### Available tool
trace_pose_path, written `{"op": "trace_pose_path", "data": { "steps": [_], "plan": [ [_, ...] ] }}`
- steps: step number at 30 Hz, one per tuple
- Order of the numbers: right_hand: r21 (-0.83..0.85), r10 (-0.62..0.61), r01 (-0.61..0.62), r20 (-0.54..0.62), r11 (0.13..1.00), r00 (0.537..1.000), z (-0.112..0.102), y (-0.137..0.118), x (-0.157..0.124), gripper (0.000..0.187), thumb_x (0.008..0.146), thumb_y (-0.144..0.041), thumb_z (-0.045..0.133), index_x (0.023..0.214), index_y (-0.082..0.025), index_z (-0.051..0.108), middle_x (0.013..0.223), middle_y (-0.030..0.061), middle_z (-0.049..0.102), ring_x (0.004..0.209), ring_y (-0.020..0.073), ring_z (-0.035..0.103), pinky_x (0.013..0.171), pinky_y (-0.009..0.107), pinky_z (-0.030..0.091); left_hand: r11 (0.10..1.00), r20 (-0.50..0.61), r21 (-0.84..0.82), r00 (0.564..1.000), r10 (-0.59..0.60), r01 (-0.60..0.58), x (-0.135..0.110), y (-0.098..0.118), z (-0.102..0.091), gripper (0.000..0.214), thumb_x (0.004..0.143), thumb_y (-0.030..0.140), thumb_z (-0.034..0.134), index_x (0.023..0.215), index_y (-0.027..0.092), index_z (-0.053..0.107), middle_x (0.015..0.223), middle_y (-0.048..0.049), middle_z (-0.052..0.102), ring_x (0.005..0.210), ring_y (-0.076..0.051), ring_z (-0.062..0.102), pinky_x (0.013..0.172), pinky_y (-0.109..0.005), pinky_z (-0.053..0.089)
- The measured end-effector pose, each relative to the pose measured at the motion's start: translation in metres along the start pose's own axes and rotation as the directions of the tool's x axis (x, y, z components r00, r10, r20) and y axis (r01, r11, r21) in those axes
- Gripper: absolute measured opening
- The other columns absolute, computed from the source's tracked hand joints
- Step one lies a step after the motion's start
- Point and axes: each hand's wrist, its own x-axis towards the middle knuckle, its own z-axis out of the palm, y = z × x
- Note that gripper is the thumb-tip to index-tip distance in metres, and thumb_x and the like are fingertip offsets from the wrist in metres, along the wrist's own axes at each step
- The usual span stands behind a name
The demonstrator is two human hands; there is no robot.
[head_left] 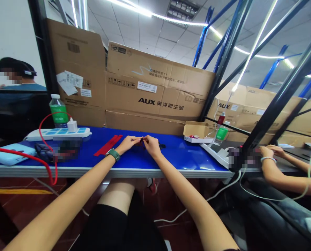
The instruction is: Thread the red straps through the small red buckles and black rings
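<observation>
My left hand (129, 143) and my right hand (151, 145) meet above the blue tabletop (134, 164), fingers pinched together. Between the fingertips is a small dark and red piece (142, 142), too small and too covered by the fingers to name. Flat red strips (108, 145) lie on the table just left of my left hand. Close to the right hand, some thin black pieces (162, 145) rest on the blue surface. A green-strapped watch (115, 154) is on my left wrist.
A white power strip (58, 134) with a charger, a green-labelled bottle (59, 113) and a light blue power bank (11, 154) stand at left. At right is an open small box (195, 132). Cardboard (157, 87) walls the back. A co-worker's hands (269, 153) are farther right.
</observation>
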Motion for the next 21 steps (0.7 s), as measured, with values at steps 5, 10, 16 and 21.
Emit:
{"op": "trace_pose_path", "data": {
  "steps": [5, 10, 16, 21],
  "plan": [
    [0.219, 0.076, -0.073, -0.002, 0.973, 0.997, -0.002, -0.004, -0.001, 0.022, 0.088, -0.021, 0.061, 0.108, -0.024, 0.052, 0.085, -0.0007, 0.072, 0.077, 0.0163, 0.070, 0.074, 0.024, 0.051, 0.996, -0.089, 0.081, 0.995, 0.054, -0.047, -0.001, 0.003, -0.007, 0.049, 0.074, 0.059, 0.074, 0.096, 0.016, 0.080, 0.103, -0.0132, 0.077, 0.096, -0.030, 0.072, 0.094, -0.043, 0.054],
    [0.248, -0.011, -0.007, 0.068, 0.969, 0.998, -0.006, -0.005, -0.002, 0.012, 0.092, -0.025, 0.058, 0.103, -0.025, 0.054, 0.093, 0.0003, 0.072, 0.088, 0.0159, 0.070, 0.082, 0.024, 0.051, 0.992, -0.055, 0.110, 0.996, 0.073, -0.066, 0.000, -0.002, -0.011, 0.034, 0.073, 0.050, 0.076, 0.089, 0.021, 0.079, 0.089, -0.0052, 0.079, 0.086, -0.028, 0.071, 0.088, -0.043, 0.055],
    [0.448, 0.205, -0.233, 0.112, 0.863, 0.972, -0.004, -0.009, 0.000, 0.027, 0.093, -0.048, 0.057, 0.106, -0.024, 0.058, 0.076, -0.0034, 0.069, 0.069, 0.0145, 0.066, 0.069, 0.025, 0.052, 0.967, -0.127, 0.224, 0.981, 0.149, -0.118, -0.003, 0.014, -0.003, 0.022, 0.079, 0.040, 0.066, 0.080, 0.019, 0.071, 0.080, -0.0060, 0.075, 0.077, -0.023, 0.068, 0.077, -0.034, 0.053],
    [0.676, 0.245, -0.350, 0.250, 0.648, 0.937, 0.005, 0.003, 0.003, 0.046, 0.075, -0.058, 0.075, 0.097, -0.020, 0.060, 0.072, -0.0008, 0.070, 0.063, 0.0155, 0.067, 0.062, 0.026, 0.054, 0.942, -0.104, 0.292, 0.974, 0.200, -0.162, -0.005, 0.026, 0.003, 0.016, 0.087, 0.033, 0.056, 0.086, 0.020, 0.066, 0.084, -0.0037, 0.073, 0.083, -0.021, 0.068, 0.080, -0.031, 0.051]
  ]
}}
